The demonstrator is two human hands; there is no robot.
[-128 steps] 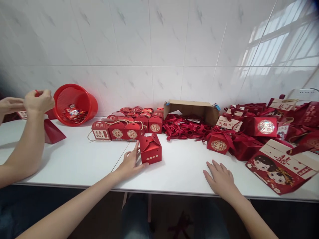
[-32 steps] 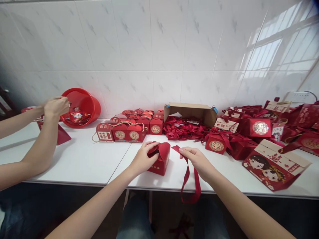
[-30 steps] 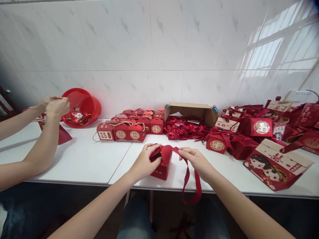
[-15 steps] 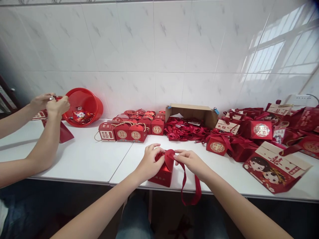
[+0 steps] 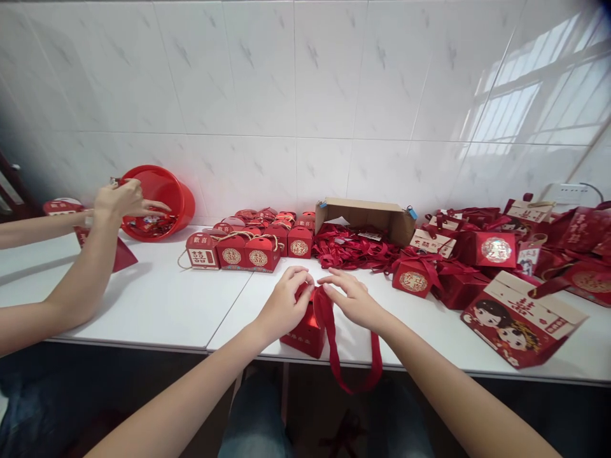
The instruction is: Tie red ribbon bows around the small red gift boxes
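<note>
One red gift box [image 5: 306, 337] stands near the front edge of the white counter [image 5: 157, 312], its top in the narrow grip of the left hand [image 5: 286, 302]. Right hand [image 5: 354, 300]: fingers bent at the box's top beside a dark red ribbon [image 5: 334, 357], which hangs in a loop; whether they pinch it cannot be told. Behind: cardboard carton [image 5: 367, 205] with heaped ribbons [image 5: 356, 246].

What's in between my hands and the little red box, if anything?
Just the red ribbon: it hangs down between the little red box and your right hand. Nothing visible blocks your left hand, which is right at the box's top.
</note>
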